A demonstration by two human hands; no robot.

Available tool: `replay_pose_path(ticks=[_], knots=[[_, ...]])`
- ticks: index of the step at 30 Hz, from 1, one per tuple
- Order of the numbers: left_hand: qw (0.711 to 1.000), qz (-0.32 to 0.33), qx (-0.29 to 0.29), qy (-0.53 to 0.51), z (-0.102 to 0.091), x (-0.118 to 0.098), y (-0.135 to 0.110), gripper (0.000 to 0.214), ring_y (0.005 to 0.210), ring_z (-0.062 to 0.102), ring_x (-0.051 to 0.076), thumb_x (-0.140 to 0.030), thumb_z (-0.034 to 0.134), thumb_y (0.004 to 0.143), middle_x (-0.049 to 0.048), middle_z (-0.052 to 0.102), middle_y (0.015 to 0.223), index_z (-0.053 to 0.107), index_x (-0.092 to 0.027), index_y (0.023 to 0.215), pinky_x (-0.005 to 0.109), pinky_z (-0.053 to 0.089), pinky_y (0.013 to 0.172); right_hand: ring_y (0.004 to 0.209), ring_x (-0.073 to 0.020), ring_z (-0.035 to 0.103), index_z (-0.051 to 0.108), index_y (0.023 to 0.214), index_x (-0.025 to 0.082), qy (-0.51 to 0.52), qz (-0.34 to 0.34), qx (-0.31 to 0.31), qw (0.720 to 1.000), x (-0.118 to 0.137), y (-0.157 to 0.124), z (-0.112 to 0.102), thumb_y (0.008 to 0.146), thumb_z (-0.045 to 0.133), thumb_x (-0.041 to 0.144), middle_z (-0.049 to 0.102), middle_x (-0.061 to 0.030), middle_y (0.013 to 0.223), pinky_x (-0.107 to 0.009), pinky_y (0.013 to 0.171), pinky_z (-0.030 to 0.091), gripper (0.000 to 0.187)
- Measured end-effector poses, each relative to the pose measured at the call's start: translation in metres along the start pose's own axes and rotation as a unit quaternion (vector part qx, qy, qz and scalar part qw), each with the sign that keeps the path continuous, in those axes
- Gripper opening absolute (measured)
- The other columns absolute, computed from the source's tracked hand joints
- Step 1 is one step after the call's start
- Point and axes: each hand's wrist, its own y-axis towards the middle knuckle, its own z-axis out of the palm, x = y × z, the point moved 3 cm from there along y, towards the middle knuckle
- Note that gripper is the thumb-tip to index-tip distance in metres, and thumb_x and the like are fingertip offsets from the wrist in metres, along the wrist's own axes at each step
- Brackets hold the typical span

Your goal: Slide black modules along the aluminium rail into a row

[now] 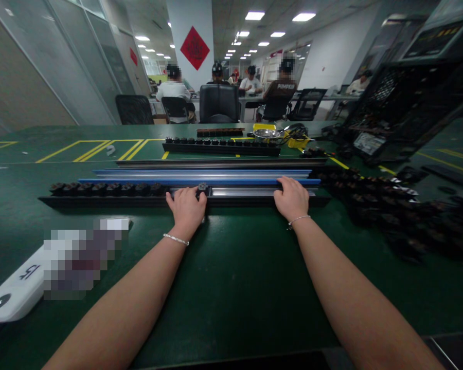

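Observation:
A long black rail [111, 202] lies across the green table, with a row of small black modules [96, 189] seated along its left part. Over this rail, just right of the row, my left hand [187, 208] is closed, fingers on the far side and thumb on the near side. A single module [202, 186] sits by that thumb. My right hand [294, 199] grips the rail's right part, its fingertips reaching the blue-edged strip [247, 181] behind it. Between the hands the rail shows a shiny metal inside. The fingertips' undersides are hidden.
A pile of black parts [393, 205] spreads on the right. Behind lie another filled black rail [221, 148], a metal dish [266, 133] and cables. A white device [19, 280] lies front left, and an open black equipment case [386, 108] stands back right. People sit beyond.

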Motion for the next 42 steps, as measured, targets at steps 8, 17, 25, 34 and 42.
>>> replay_pose_path(ticks=[8, 17, 25, 34, 42], knots=[[1.0, 0.004, 0.011, 0.0, 0.0002, -0.0002, 0.0007, 0.033, 0.113, 0.053, 0.029, -0.034, 0.044, 0.083, 0.0104, 0.068, 0.11, 0.068, -0.02, 0.101, 0.058, 0.017, 0.111, 0.124, -0.026, 0.045, 0.06, 0.121, 0.017, 0.001, 0.001, -0.004, 1.0, 0.0005, -0.0002, -0.0001, 0.078, 0.04, 0.021, 0.056, -0.0095, 0.131, -0.045, 0.103, 0.033, 0.047], [1.0, 0.012, 0.013, 0.002, 0.0016, -0.0006, 0.001, 0.033, 0.113, 0.053, 0.028, -0.033, 0.043, 0.084, 0.0099, 0.068, 0.11, 0.068, -0.02, 0.101, 0.056, 0.018, 0.111, 0.124, -0.0251, 0.045, 0.059, 0.121, 0.017, -0.008, 0.002, 0.004, 1.0, 0.0002, 0.0001, -0.0001, 0.079, 0.039, 0.022, 0.056, -0.0088, 0.132, -0.044, 0.103, 0.033, 0.047], [1.0, 0.013, 0.009, -0.002, 0.0023, -0.0006, 0.0005, 0.033, 0.112, 0.053, 0.028, -0.033, 0.042, 0.085, 0.0092, 0.068, 0.11, 0.069, -0.022, 0.101, 0.056, 0.017, 0.111, 0.124, -0.0256, 0.045, 0.059, 0.121, 0.017, -0.003, -0.001, -0.001, 1.0, 0.0002, -0.0001, -0.0004, 0.078, 0.04, 0.021, 0.056, -0.0089, 0.132, -0.044, 0.103, 0.033, 0.047], [0.999, 0.038, 0.004, 0.008, 0.0008, -0.0032, -0.0008, 0.036, 0.108, 0.056, 0.025, -0.03, 0.04, 0.086, 0.0088, 0.07, 0.106, 0.069, -0.02, 0.104, 0.044, 0.029, 0.105, 0.124, -0.0255, 0.045, 0.06, 0.121, 0.017, -0.004, -0.001, -0.001, 1.0, -0.0008, 0.0008, 0.0013, 0.078, 0.04, 0.022, 0.056, -0.009, 0.131, -0.044, 0.102, 0.033, 0.047], [0.999, 0.041, 0.001, 0.003, 0.0014, -0.003, -0.0013, 0.036, 0.109, 0.056, 0.024, -0.03, 0.039, 0.086, 0.0077, 0.07, 0.108, 0.069, -0.022, 0.104, 0.043, 0.029, 0.103, 0.124, -0.0259, 0.044, 0.059, 0.122, 0.018, -0.002, 0.0, 0.002, 1.0, -0.0008, 0.0002, 0.001, 0.078, 0.04, 0.022, 0.056, -0.0088, 0.132, -0.045, 0.103, 0.033, 0.048]])
